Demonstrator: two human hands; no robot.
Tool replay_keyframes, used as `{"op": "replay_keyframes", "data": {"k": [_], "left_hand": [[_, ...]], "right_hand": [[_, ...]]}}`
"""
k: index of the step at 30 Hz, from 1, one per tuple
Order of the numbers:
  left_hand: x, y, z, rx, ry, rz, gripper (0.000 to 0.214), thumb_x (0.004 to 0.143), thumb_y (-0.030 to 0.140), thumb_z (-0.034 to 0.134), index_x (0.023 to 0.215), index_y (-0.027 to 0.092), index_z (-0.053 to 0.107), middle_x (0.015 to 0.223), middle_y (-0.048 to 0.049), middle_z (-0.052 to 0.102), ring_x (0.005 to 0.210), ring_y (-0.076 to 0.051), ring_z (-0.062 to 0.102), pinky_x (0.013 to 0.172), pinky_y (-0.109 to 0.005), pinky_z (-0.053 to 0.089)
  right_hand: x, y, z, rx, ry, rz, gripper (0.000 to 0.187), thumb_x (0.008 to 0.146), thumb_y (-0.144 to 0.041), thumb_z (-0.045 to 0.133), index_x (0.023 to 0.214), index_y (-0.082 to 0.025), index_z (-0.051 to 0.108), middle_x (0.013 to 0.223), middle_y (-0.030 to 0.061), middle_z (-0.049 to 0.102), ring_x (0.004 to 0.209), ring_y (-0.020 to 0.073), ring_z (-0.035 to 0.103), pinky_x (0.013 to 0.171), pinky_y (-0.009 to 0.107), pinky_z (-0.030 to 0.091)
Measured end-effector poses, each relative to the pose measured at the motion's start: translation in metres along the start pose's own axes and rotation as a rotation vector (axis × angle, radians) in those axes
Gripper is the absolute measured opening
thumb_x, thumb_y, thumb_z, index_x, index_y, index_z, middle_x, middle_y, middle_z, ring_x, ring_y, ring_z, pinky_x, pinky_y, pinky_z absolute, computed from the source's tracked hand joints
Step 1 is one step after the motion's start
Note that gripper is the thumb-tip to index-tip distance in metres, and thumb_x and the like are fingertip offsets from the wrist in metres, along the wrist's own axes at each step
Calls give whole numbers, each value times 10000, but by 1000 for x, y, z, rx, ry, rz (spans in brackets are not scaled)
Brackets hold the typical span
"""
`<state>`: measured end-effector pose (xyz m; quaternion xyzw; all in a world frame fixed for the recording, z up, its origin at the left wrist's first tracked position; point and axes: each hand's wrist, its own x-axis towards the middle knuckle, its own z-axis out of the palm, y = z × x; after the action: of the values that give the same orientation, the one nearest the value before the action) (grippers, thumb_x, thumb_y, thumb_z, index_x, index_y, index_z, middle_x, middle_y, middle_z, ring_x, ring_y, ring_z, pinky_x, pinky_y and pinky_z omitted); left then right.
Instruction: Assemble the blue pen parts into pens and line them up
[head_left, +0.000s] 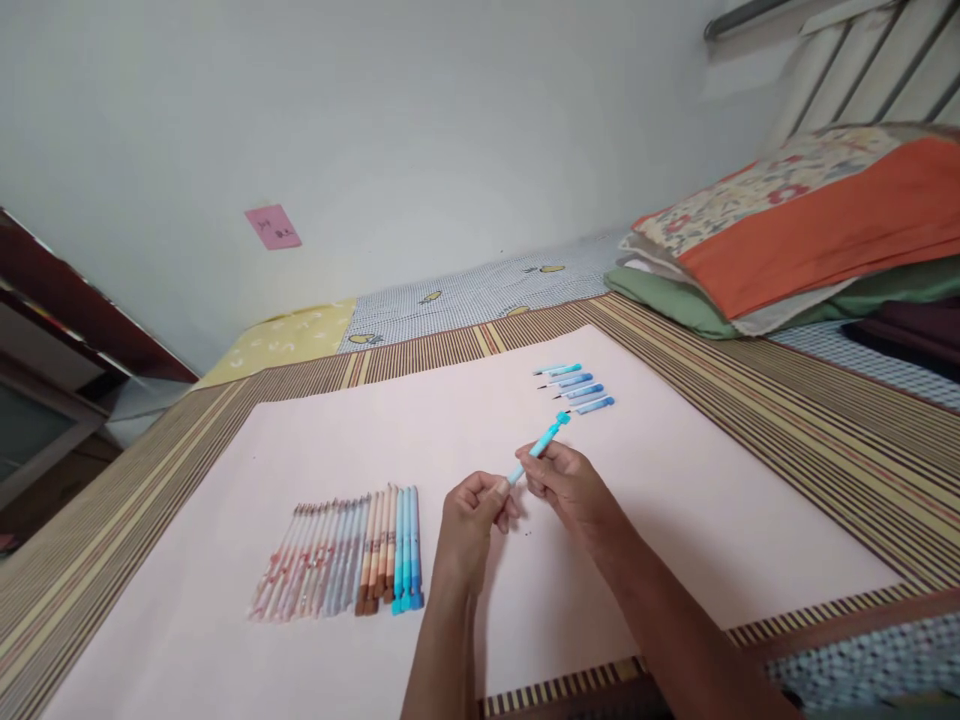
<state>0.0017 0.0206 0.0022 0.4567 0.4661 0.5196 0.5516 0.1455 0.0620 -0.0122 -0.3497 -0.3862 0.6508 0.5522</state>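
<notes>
my left hand (476, 510) pinches the turquoise pen (544, 442) by its lower end | my right hand (566, 482) grips its barrel | forearms (660, 600) converging | pen slants over the pink sheet (675, 510)

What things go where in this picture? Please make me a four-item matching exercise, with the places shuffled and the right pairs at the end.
Things
1. Turquoise pen
2. Pink note
3. Floral-and-orange pillow
4. Orange-brown pens

Places
A. Stacked above the green cloth
B. Lying beside blue pens on the pale sheet
C. Held by the left hand and right hand
D. On the wall

Right pairs: 1-C, 2-D, 3-A, 4-B
</notes>
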Motion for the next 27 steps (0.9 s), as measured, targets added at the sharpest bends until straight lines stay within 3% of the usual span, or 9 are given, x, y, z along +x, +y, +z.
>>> {"op": "replay_keyframes", "data": {"k": [4,9,12,14,17,21,24,27], "left_hand": [[-3,2,1,70,65,85,232,841,381,694,779,161,652,651,-3,634,572,-113,497,592,-238,393],[-10,9,10,390,214,270,124,862,318,673,836,200,701,724,1,647,672,-148,544,650,-257,408],[-13,11,13,461,252,380,84,856,278,673,851,211,723,748,-5,668,718,-163,572,693,-264,421],[-12,9,13,385,271,365,81,842,279,692,863,207,724,779,-12,679,744,-164,584,712,-264,432],[-8,4,11,117,307,222,155,782,319,764,844,188,709,729,2,644,672,-134,548,649,-242,422],[-1,-2,8,-185,263,67,242,680,320,848,786,156,704,620,26,583,588,-93,485,604,-214,397],[2,-4,8,-359,247,58,269,659,305,864,822,152,715,605,27,585,595,-89,498,632,-211,412],[1,-5,6,-367,269,101,266,677,299,861,853,156,721,629,20,610,626,-96,528,672,-218,430]], "right_hand": [[-3,-3,5,-10,16,-7,377,674,-483,849,772,-168,666,499,-62,470,511,98,376,532,274,252],[-7,-4,14,91,54,36,402,693,-483,841,633,-186,578,494,-60,449,519,96,367,563,285,288],[-6,1,15,185,55,66,444,704,-450,849,572,-192,513,499,-64,416,511,86,336,545,282,271],[-5,4,14,239,47,92,420,706,-427,857,588,-185,534,522,-62,425,519,84,341,539,275,271],[-4,5,12,270,3,108,333,723,-444,846,753,-167,664,585,-51,474,547,87,390,555,268,302],[-4,2,10,213,-63,79,342,728,-445,841,882,-159,731,571,-48,489,566,102,438,575,272,323],[-6,3,14,171,-53,50,318,739,-442,833,839,-157,737,550,-41,500,563,109,449,584,282,335],[-8,6,20,196,-16,48,313,740,-445,832,823,-160,733,574,-36,517,556,109,453,584,289,345]]}}
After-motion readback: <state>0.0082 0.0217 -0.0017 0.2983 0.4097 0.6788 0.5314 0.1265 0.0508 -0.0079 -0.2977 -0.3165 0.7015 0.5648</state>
